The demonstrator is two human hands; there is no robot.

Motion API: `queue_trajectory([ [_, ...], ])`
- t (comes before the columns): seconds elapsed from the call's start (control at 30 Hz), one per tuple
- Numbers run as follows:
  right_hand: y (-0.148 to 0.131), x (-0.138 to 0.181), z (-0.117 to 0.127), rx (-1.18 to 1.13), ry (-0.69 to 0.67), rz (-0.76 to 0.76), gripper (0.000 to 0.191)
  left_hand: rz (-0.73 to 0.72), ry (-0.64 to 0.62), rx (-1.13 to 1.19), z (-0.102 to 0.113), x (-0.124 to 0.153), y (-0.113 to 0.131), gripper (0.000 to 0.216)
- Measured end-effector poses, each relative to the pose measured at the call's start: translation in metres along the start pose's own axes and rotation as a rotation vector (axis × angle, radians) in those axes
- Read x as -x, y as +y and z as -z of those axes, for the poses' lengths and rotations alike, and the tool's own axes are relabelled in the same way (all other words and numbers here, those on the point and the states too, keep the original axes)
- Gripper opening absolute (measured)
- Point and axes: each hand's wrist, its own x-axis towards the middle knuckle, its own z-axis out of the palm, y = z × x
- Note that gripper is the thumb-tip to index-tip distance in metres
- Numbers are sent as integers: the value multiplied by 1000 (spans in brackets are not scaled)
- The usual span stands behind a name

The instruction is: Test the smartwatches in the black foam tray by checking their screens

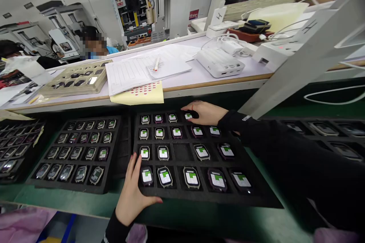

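Note:
My left hand rests at the front left corner of a black foam tray, its fingers pointing up between two smartwatches and its thumb along the front edge. The nearest watch has a green-and-white screen, like the others set in the tray's square slots. My right hand reaches in from the right, fingers lying over the back-row watch and partly hiding it. One slot in the third row shows no watch.
More foam trays of watches lie to the left, and another to the right. On the white bench behind stand a beige tray of watches, papers with a pen, and a white charger. A co-worker sits beyond.

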Motion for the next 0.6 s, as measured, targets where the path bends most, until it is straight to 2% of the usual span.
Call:
queue_trajectory([
  [0.1,-39,6,-2,-53,15,61,32,-20,27,6,-7,-8,5,129],
  [0.2,-92,21,-10,-137,-10,150,30,-45,65,5,-17,-14,8,124],
  [0.33,-152,57,-34,-259,84,248,31,-107,166,3,-29,-8,4,106],
  [0.43,-174,83,-56,-325,155,226,35,-184,221,-10,-32,6,-5,77],
  [0.6,-179,101,-75,-366,307,167,45,-230,291,-7,-33,22,-20,46],
])
